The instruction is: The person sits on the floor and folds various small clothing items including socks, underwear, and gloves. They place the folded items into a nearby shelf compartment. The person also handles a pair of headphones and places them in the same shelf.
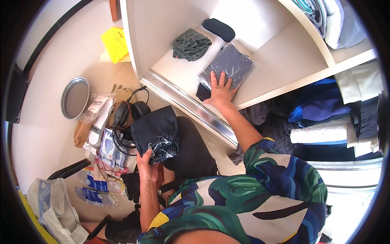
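My left hand (147, 167) grips the edge of a folded black cloth item (155, 131) with a gathered, white-threaded end, held above my knee. My right hand (221, 93) lies with spread fingers on a dark grey folded cloth in a clear plastic bag (228, 64), inside an open cabinet compartment. A black item (203, 92) shows partly beneath the bag. Behind and left of the bag sit a crumpled dark green-grey cloth (191, 44) and a flat black pouch-like item (218, 29).
A metal sliding track (189, 106) edges the cabinet. Black headphones (122, 114), packaged items (111, 149) and a round metal tin (75, 97) lie on the floor at left, a yellow packet (115, 44) farther back. Folded clothes (320, 113) fill the compartment at right.
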The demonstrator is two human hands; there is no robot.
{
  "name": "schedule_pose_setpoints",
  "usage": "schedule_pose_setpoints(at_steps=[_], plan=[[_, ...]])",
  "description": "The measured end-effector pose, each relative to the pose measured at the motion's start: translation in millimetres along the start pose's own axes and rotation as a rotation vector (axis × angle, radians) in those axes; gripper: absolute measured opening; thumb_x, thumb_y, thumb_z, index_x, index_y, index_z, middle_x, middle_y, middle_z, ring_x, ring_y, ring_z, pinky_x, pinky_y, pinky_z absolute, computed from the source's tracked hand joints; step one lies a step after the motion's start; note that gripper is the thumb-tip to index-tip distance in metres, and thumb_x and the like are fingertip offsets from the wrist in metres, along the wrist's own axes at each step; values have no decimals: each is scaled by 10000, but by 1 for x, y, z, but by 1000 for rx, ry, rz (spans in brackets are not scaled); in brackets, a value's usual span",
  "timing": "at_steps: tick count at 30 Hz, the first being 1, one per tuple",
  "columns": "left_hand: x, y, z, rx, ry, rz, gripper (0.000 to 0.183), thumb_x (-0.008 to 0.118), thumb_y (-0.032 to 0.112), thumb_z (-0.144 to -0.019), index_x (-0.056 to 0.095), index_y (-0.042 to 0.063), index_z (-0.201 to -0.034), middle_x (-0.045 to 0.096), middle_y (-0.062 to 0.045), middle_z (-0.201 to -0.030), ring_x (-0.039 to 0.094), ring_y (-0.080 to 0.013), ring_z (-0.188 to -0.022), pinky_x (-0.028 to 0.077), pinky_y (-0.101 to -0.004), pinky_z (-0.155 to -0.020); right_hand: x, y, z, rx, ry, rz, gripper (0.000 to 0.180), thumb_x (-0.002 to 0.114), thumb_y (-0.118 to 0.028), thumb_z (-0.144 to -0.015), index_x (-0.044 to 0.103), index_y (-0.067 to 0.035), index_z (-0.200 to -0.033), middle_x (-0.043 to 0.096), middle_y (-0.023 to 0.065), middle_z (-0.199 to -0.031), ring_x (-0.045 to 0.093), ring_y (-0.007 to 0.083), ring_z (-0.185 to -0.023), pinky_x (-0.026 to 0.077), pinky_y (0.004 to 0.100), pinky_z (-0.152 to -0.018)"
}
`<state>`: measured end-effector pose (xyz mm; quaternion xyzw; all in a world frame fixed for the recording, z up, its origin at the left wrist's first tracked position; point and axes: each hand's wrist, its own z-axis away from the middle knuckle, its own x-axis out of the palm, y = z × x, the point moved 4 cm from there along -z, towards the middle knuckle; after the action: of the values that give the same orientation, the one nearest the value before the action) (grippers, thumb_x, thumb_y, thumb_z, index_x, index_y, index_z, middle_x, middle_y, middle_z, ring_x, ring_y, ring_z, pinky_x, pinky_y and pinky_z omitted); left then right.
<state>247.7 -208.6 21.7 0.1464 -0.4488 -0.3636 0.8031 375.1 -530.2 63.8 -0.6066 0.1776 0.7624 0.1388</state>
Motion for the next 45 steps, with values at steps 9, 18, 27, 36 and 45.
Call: schedule_pose_setpoints(at_steps=[9,18,27,36,45], plan=[[-18,0,-6,-23,33,43,493,586,65,-784,435,70,-1253,570,-88,-1105,600,-233,-952,522,-391,-790,-17,14,-71,325,11,-110,981,765,-320,-670,151,-269,-1433,78,164,-1497,168,486,-1319,270,654,-979],[-24,-3,-7,-27,56,20,528,570,22,-781,409,53,-1284,551,-103,-1143,575,-237,-1000,481,-377,-866,-18,84,-178,384,-55,-98,1054,758,-297,-607,120,-292,-1446,135,212,-1469,269,422,-1311,301,510,-1039],[-12,-1,2,-20,57,69,537,584,45,-775,410,49,-1284,555,-101,-1145,579,-242,-991,475,-377,-871,-7,142,-264,78,-85,-265,1129,827,-287,-552,142,-228,-1448,179,230,-1463,238,383,-1342,264,495,-1071],[-30,-4,22,0,81,22,492,601,62,-776,450,29,-1244,576,-96,-1114,582,-230,-978,475,-365,-867,-27,123,-209,474,-175,-10,1103,715,-233,-666,-55,-255,-1455,72,251,-1479,193,438,-1342,208,562,-1063],[-27,17,44,134,2,81,526,577,68,-780,415,50,-1280,564,-88,-1132,574,-233,-1009,471,-376,-892,-60,-29,-89,-144,487,-653,740,632,-296,-799,256,-87,-1401,288,202,-1427,366,339,-1275,321,477,-1022]])
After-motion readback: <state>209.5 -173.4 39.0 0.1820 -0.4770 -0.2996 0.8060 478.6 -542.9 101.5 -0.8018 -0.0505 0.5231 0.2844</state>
